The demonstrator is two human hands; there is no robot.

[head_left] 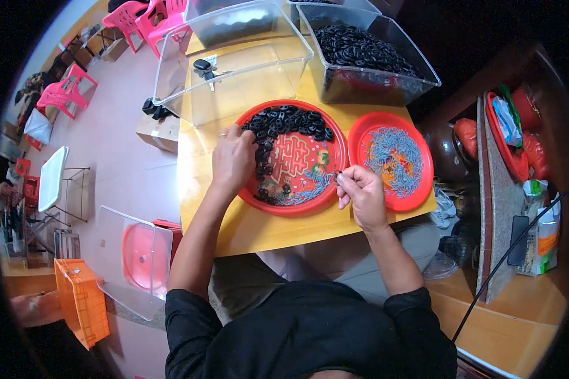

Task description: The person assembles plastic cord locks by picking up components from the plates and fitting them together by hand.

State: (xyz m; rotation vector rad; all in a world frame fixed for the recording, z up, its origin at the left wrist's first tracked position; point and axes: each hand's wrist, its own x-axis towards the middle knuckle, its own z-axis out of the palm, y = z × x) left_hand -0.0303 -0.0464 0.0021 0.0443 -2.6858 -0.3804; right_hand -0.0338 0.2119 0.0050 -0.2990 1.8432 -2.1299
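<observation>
On the yellow table lies a round red tray with a printed pattern. Small black oval plastic parts are heaped along its far and left sides, and grey screws are scattered near its front right. My left hand reaches over the tray's left rim, fingers curled down at the black parts; what they hold is hidden. At the tray's right rim, my right hand pinches a small black piece between thumb and forefinger. Beside it sits a second red tray covered with grey screws.
A clear bin full of black parts stands at the back right. Left of it is another clear plastic bin, with keys visible through it. The yellow table's front edge is close to my lap. A cardboard box stands left.
</observation>
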